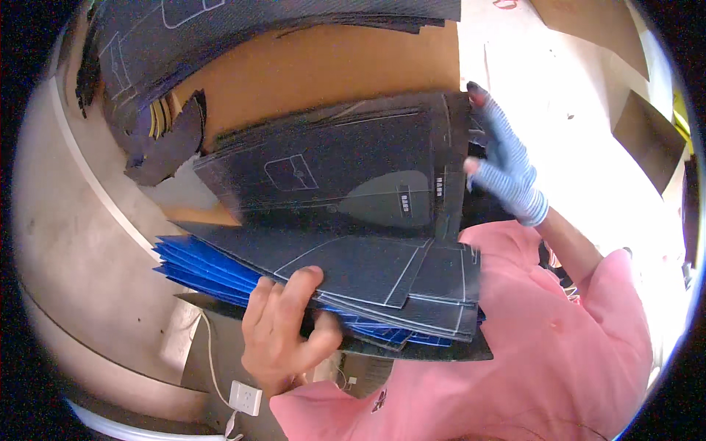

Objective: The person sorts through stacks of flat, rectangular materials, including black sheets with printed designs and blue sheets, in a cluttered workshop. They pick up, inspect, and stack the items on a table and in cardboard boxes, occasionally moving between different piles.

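Left hand point(287, 334) grips near pile point(360, 268), dark over blue. Right hand point(509, 165), striped glove point(528, 200), fingers spread beside far pile point(276, 151). Looks partway; cannot tell what's left.

Of the blue sheets point(209, 264), only the left ends and some edges at the right can be seen, because the dark sheets point(353, 268) lying above them hide the rest. The thumb of the left hand point(285, 331) is a little blurred. The fingertips of the right hand point(511, 158) are also blurred, so whether they touch the upper stack point(316, 165) cannot be told. The large dark pile point(257, 37) is cut by the upper edge, and the pink shirt point(471, 386) by the lower one. The emblem point(379, 400) on this shirt is too small to tell.
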Motion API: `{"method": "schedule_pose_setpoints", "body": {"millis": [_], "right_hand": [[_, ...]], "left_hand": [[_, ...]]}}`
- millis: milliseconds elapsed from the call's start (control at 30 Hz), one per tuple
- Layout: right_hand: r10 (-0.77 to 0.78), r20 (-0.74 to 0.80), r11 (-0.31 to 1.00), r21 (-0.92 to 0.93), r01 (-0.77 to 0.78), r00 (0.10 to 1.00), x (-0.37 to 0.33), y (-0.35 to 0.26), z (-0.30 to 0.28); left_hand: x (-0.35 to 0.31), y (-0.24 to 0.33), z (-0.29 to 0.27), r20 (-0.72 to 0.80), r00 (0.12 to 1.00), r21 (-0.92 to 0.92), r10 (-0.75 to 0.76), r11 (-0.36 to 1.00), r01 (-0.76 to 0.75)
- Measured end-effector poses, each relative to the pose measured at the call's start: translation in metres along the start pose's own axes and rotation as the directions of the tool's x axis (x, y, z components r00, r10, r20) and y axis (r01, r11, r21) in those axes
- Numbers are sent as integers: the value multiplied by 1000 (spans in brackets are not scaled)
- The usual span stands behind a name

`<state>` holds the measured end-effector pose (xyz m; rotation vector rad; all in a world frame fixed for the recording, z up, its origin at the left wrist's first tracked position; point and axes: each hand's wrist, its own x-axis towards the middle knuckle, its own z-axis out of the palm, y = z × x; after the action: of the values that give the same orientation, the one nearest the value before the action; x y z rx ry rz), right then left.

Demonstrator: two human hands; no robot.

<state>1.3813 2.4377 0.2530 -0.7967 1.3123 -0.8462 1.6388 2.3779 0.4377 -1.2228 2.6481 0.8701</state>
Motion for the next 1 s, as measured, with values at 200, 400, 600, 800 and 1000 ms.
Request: {"method": "schedule_pose_setpoints", "body": {"millis": [200, 400, 600, 800, 1000], "right_hand": [[354, 83, 884, 295, -362, 932, 6, -6, -11], [-75, 289, 995, -38, 89, 954, -21, -38, -15], [-352, 465, 932, 98, 348, 812, -32, -44, -13], [-89, 108, 958, -264, 115, 990, -27, 4, -13], [149, 57, 987, -68, -145, 987, -4, 10, 9]], "left_hand": [[6, 2, 1, -12, 999, -14, -50, 999, 50], [13, -6, 5, -11, 999, 11, 37, 999, -37], [23, -9, 6, -11, 1000, -15, 22, 1000, -22], [51, -44, 19, 188, 976, -97, 108, 991, -91], [74, -82, 65, 81, 995, 147, 60, 987, -71]]}}
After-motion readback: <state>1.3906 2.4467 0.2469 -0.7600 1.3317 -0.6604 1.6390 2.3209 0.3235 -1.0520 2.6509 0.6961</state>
